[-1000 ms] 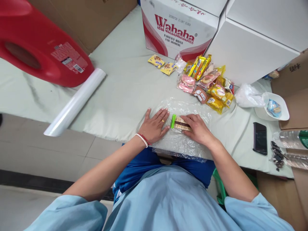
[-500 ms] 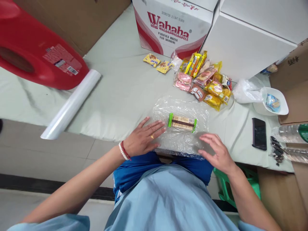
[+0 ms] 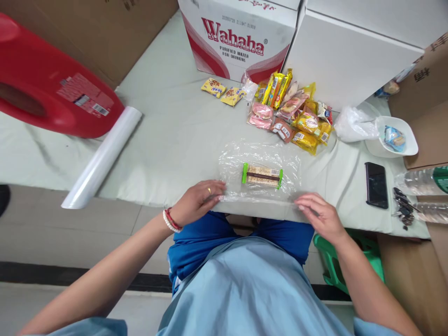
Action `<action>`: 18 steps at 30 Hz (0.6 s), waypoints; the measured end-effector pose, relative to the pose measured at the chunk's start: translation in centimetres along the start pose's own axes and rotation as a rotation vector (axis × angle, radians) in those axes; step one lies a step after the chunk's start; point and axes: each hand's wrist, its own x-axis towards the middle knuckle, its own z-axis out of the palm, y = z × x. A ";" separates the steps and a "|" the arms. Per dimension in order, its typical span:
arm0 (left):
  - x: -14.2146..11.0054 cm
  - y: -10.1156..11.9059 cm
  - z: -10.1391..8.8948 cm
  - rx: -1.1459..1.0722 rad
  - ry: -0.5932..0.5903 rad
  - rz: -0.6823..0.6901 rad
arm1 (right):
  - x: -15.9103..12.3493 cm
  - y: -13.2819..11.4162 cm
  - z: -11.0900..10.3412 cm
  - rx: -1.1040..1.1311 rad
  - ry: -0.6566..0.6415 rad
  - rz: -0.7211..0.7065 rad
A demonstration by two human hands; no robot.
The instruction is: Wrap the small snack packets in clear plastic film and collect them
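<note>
The left hand has thumb and fingers closed on the near-left corner of a crinkled, clear plastic film sheet, and the right hand pinches its near-right corner. Between them the sheet's near edge runs almost straight, just inside the near edge of the table covered in pale green cloth. The oblong, biscuit-coloured snack packet with green ends and a brown band lies around the middle of the sheet, touched by neither hand, with a margin of film on every side. To the left, a broad stretch of cloth separates the sheet from a glossy white cylindrical roll, whose near end juts past the table edge. Beyond the sheet's far edge, a narrower strip of cloth leads to a heap of colourful wrapped snacks; rightward, more cloth reaches a black rectangular phone.
</note>
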 end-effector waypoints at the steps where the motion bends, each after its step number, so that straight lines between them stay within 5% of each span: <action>1: 0.7 0.0 -0.5 -0.022 0.024 -0.019 | 1.0 -0.1 -0.7 0.003 0.014 0.035; 5: 4.0 -0.9 -2.0 0.018 0.120 -0.089 | 5.3 0.0 -2.4 -0.004 0.058 0.175; 10: 7.5 -3.1 -1.9 0.032 0.203 -0.256 | 9.4 2.5 -1.7 0.096 0.072 0.308; 18: 8.1 -4.6 -0.2 0.227 0.264 -0.372 | 10.1 4.8 0.0 -0.093 -0.025 0.464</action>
